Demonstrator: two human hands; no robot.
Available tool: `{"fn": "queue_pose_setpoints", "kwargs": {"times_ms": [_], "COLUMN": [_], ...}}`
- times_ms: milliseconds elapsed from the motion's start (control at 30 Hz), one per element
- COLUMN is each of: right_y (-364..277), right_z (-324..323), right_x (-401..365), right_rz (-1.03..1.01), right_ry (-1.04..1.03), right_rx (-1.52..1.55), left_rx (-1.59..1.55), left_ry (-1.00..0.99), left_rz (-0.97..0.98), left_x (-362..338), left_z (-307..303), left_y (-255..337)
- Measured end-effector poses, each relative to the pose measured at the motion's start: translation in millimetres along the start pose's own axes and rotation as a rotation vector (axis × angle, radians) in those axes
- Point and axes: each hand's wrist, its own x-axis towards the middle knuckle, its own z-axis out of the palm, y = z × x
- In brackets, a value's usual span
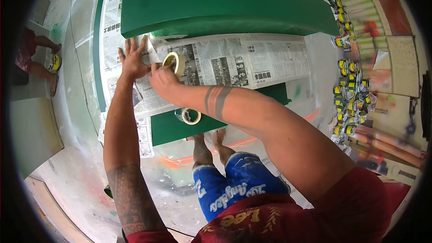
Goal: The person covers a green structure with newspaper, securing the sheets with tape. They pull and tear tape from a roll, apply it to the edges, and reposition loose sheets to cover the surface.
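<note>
Two pale tape rolls show: a held roll, tipped up on its edge with its round hole visible, and a loose roll lying on the lower green panel. Several sheets of newspaper (they overlap, so I cannot count them exactly) spread thin, creased and densely printed beneath the near edge of one large green board, smooth-faced with a rounded front edge. More than a dozen paint cans, metal cylinders with yellow on their labels, crowd the floor at right; one further can stands at left near another person's foot.

Both hands work close together. The left hand is palm down on the newspaper, fingers splayed wide towards the board's corner, its arm nearly straight. The right forearm crosses leftward from a bent elbow; the right hand has its fingers curled around the held roll.
</note>
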Motion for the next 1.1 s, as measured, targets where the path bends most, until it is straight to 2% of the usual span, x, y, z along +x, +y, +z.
{"fn": "queue_pose_setpoints", "kwargs": {"times_ms": [67,133,200,267,333,400,467,500,567,600,700,733,800,867,933,967,1000,1033,1067,1100], "right_y": [-73,-89,-109,-84,-43,-7,14,20,26,25,13,7,-3,-10,-11,-10,-6,-3,0,6], "right_z": [30,3,-10,-27,-23,-26,-14,-10,-3,1,14,18,22,21,23,24,27,30,34,36], "right_x": [-3,-71,-86,-106,-137,-160,-183,-193,-211,-218,-239,-248,-259,-270,-281,-285,-288,-294,-302,-309], "right_rz": [0.137,-0.449,-0.463,-0.226,-0.168,-0.094,0.006,0.007,0.2,0.201,0.369,0.379,0.409,0.415,0.314,0.293,0.288,0.262,0.233,0.226], "right_ry": [-0.085,0.176,-0.059,-0.265,-0.206,-0.232,-0.245,-0.249,-0.23,-0.232,-0.149,-0.145,-0.149,-0.13,-0.1,-0.083,-0.074,-0.048,-0.025,-0.026], "right_rx": [0.266,0.066,0.073,0.362,0.461,0.464,0.507,0.513,0.633,0.646,0.777,0.787,0.871,0.918,0.954,0.982,0.984,0.984,0.979,0.976], "left_rx": [-0.007,0.015,0.018,0.085,0.125,0.218,0.157,0.131,0.096,0.061,0.066,0.074,0.049,0.013,0.191,0.23,0.143,0.012,-0.009,-0.088], "left_ry": [-0.035,-0.113,-0.127,-0.092,-0.1,-0.124,-0.029,0.01,-0.003,-0.008,-0.054,-0.058,0.084,0.087,0.338,0.321,0.305,0.157,0.113,0.156], "left_rz": [-0.028,-0.048,-0.037,0.004,-0.038,-0.072,-0.052,-0.041,-0.074,-0.105,-0.126,-0.115,-0.082,-0.082,-0.208,-0.229,-0.231,-0.284,-0.407,-0.439], "left_x": [-2,1,-2,-5,-10,-9,0,1,2,3,6,6,3,-2,-8,-19,-27,-26,-25,-18], "left_z": [-5,-6,-10,-9,-12,-15,9,16,14,13,11,16,18,19,32,39,44,52,56,57], "left_y": [6,7,7,5,13,18,6,4,6,7,6,5,7,21,38,63,94,122,154,176]}}
